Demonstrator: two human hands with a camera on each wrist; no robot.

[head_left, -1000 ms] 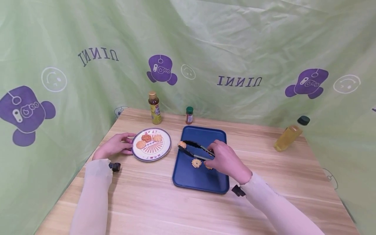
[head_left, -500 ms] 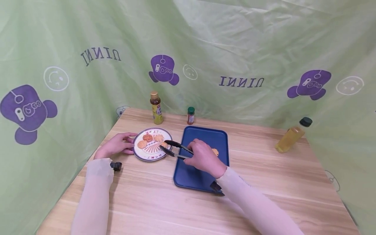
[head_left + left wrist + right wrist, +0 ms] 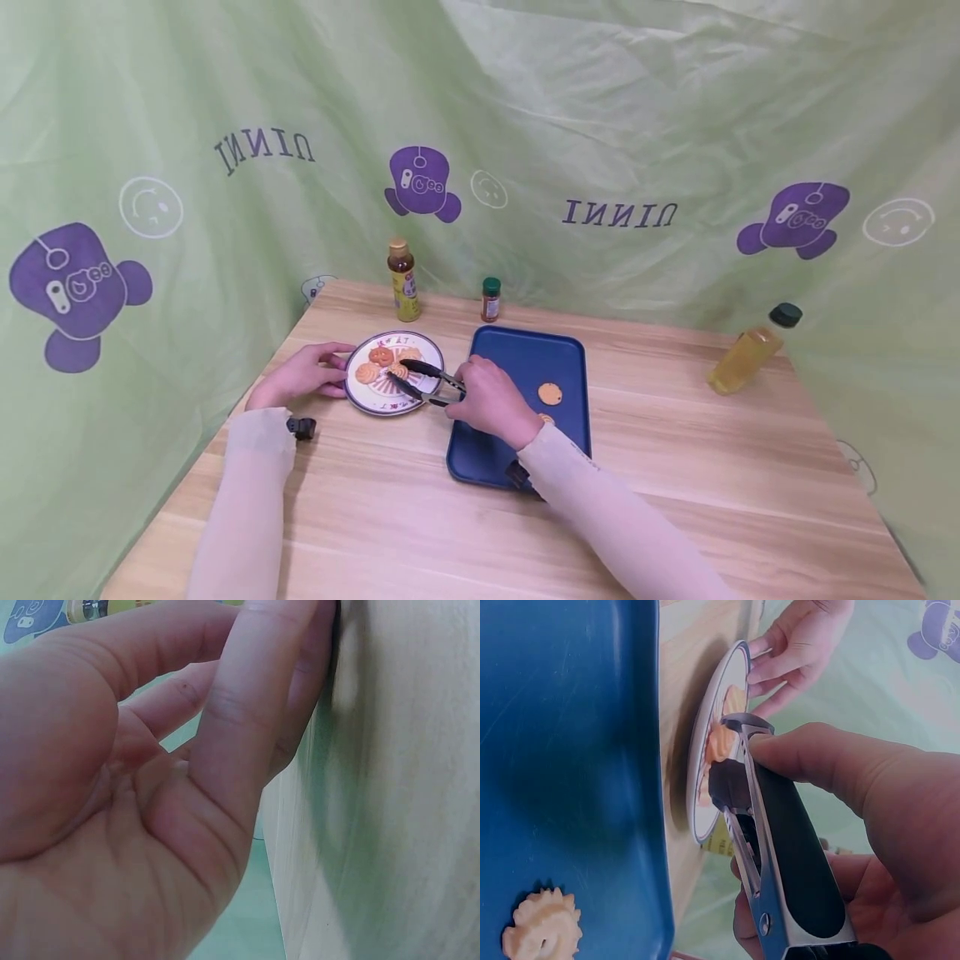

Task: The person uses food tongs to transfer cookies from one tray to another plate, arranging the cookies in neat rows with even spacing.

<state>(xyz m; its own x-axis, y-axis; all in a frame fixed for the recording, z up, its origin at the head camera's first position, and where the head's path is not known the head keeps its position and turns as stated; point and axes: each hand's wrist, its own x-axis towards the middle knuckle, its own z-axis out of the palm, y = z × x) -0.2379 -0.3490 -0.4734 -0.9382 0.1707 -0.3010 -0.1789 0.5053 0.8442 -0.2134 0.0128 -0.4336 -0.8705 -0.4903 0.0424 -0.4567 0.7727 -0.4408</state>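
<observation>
My left hand (image 3: 306,372) holds the left rim of a white plate (image 3: 397,406) with a dark blue border; its fingers are curved in the left wrist view. Several piped cookies sit on the plate, one of them reddish-brown (image 3: 381,356). My right hand (image 3: 491,400) grips black-and-silver tongs (image 3: 442,400), thumb along the handle in the right wrist view. The tong tips reach over the plate on either side of a swirled cookie (image 3: 399,369); whether they press on it I cannot tell. A blue tray (image 3: 517,354) lies under my right hand, bearing a round cookie (image 3: 550,393) and a second cookie (image 3: 547,418).
Behind the plate stands a yellow-labelled bottle (image 3: 405,292). A small green-capped spice jar (image 3: 491,302) is behind the tray. To the far right, a bottle of yellow liquid (image 3: 746,358) stands on the wooden table (image 3: 660,467). A green printed curtain (image 3: 600,108) encloses the table.
My right hand has carried a cookie in the tongs leftward from the tray to the plate, lately shifting further over the plate. My left hand has stayed at the plate's rim.
</observation>
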